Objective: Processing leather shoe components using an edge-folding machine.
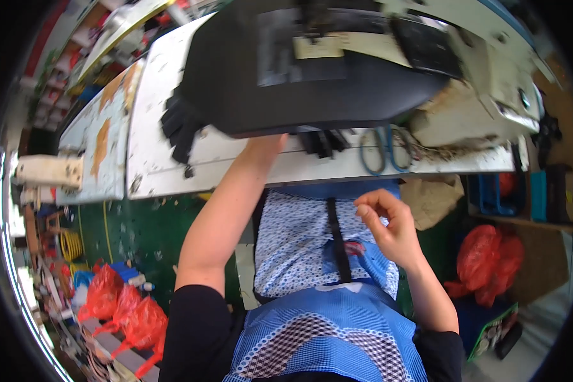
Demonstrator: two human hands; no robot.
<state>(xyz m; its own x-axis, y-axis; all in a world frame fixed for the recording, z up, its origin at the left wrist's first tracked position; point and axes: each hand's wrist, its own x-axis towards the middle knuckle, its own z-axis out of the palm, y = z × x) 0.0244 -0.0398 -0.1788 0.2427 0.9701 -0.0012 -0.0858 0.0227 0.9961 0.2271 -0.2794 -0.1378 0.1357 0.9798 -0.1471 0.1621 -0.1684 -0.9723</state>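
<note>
A large black panel [235, 76] with cut-off corners lies under the needle area of a sewing machine [477, 108]. Pale patches [318, 48] show on top of it. My left hand [272, 144] reaches beneath the panel's near edge, so its fingers are hidden. Black straps [325, 144] stick out beside that hand, and a bundle of black strips [183, 127] hangs at the panel's left. Over my lap, apart from the table, my right hand [391, 226] is curled with thumb and forefinger tips together; nothing shows between them. Blue-handled scissors [363, 156] lie on the table edge.
The white table [165, 153] ends just before my lap, which a blue patterned apron [293, 235] covers. Red plastic bags sit on the left [130, 312] and on the right [484, 254]. Brown paper [433, 200] is below the table's right edge.
</note>
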